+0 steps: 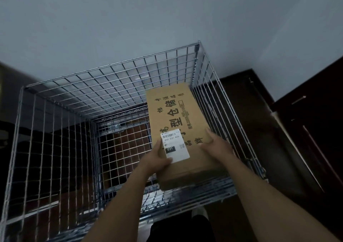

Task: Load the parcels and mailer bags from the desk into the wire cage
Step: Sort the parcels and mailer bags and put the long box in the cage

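The loading step is in hand: a long box (182,111) is held over the right part of the cage (111,69), its far end pointing at the far right corner. How deep it sits below the rim is hard to tell. The left hand (157,158) grips its near left corner, thumb on the edge of a white label (174,146); the right hand (217,143) clasps the right edge. The next move likely calls for lowering the box flat along the right wall, then letting go. The label reads "031 031 A60" and "031"; large black Chinese characters include "仓储".
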